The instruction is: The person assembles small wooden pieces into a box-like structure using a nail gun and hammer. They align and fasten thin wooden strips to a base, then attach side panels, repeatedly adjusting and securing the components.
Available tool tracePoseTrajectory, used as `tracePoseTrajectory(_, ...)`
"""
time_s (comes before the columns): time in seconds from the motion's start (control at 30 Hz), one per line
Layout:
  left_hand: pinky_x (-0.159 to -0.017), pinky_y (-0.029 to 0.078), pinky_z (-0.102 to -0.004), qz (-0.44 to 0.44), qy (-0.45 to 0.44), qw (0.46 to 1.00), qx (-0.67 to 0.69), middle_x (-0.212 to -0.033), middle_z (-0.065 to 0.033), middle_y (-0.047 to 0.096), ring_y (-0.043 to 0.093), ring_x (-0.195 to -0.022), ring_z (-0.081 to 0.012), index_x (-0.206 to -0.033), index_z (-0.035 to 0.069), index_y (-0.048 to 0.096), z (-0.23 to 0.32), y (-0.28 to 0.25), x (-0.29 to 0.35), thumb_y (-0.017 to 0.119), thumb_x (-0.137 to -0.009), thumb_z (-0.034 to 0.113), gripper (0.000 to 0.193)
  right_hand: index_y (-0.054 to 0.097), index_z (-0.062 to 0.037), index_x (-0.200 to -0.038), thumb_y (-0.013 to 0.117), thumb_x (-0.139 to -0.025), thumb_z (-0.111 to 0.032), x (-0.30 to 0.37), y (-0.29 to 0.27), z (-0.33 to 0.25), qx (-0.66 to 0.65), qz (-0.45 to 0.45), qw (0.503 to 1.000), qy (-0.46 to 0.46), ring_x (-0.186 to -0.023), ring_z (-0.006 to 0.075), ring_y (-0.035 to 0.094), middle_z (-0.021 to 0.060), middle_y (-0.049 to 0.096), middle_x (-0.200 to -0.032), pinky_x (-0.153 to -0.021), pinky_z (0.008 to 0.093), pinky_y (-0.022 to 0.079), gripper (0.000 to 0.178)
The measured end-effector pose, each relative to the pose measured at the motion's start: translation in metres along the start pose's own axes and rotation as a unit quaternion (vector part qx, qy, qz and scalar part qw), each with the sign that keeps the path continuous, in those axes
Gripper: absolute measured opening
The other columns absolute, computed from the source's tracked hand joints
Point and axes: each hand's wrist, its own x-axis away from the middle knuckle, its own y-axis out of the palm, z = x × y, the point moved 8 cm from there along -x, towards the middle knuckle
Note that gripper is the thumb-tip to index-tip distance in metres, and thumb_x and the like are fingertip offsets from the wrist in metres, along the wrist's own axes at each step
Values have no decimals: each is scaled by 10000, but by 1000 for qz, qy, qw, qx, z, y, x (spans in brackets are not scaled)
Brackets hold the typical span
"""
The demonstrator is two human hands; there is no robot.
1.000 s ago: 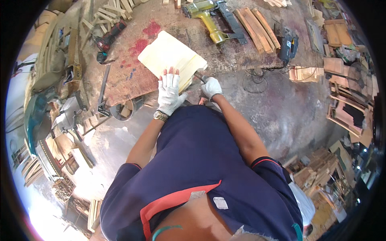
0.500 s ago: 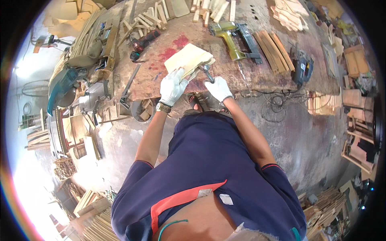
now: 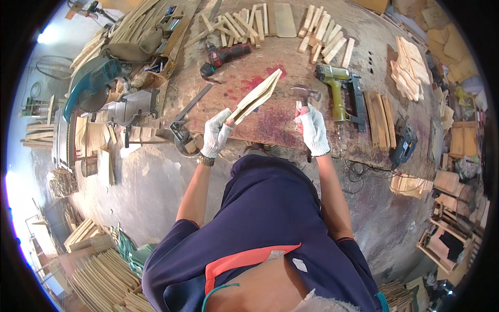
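My left hand (image 3: 216, 134), in a white work glove, grips the near end of a pale wooden piece (image 3: 256, 97). This piece looks like thin boards joined together, tilted on edge with a narrow gap between its layers. Its far end points up and right over the workbench (image 3: 270, 124). In my gloved right hand (image 3: 314, 131), a hammer (image 3: 305, 93) is held upright, its metal head above my fist and its handle end showing below. The hammer and the wooden piece are apart.
A yellow-green nail gun (image 3: 335, 96) lies beyond my right hand, beside curved wooden strips (image 3: 380, 119) and a jigsaw (image 3: 404, 141). A red-black power tool (image 3: 228, 54) and several wood blocks (image 3: 325, 34) lie farther back. At left stands a teal mitre saw (image 3: 91, 88).
The wooden piece has turned from its broad face up to on edge. My right hand has moved right, away from it, and the hammer now stands head up. The whole view has shifted.
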Motion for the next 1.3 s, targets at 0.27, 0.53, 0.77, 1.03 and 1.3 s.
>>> tracePoseTrajectory(0.27, -902, 488, -343, 83, -47, 994, 55, -1093, -162, 702, 635, -1013, -243, -1265, -40, 649, -76, -28, 44, 605, -1000, 318, 448, 577, -76, -916, 563, -995, -590, -42, 62, 19, -6, -50, 993, 106, -496, 33, 396, -52, 476, -654, -461, 207, 323, 520)
tracePoseTrajectory(0.53, -989, 487, -381, 61, -79, 993, 65, -1208, -210, 707, 670, -1170, -317, -1253, -11, 666, -82, -39, 58, 605, -999, 347, 443, 638, -62, -1060, 519, -996, -626, -76, 89, 27, 157, -93, 980, 79, -671, 113, 566, 12, 590, -805, -609, 281, 504, 580)
tracePoseTrajectory(0.77, -851, 495, -288, 66, -115, 982, 136, -1129, -76, 723, 623, -921, -120, -1364, 41, 627, -62, -34, 61, 582, -1022, 408, 504, 655, -36, -1114, 525, -1003, -600, -78, 83, 30, 152, -99, 980, 77, -704, 127, 598, 16, 639, -884, -650, 296, 538, 589)
tracePoseTrajectory(1.03, -821, 493, -293, 96, -97, 988, 73, -1085, -44, 709, 577, -842, -107, -1359, 38, 631, -47, -23, 73, 574, -1024, 393, 491, 664, -16, -1102, 520, -1027, -547, -87, 78, 34, 195, -152, 968, 33, -701, 107, 599, 11, 642, -854, -627, 290, 522, 556)
tracePoseTrajectory(1.3, -1014, 441, -321, 136, -168, 957, 194, -1283, -103, 678, 596, -1159, -169, -1359, 0, 622, -60, -10, 95, 578, -994, 516, 634, 640, -9, -840, 481, -1057, -453, -80, 91, -19, 363, -147, 900, -193, -604, 365, 627, 168, 577, -594, -552, 434, 442, 519)
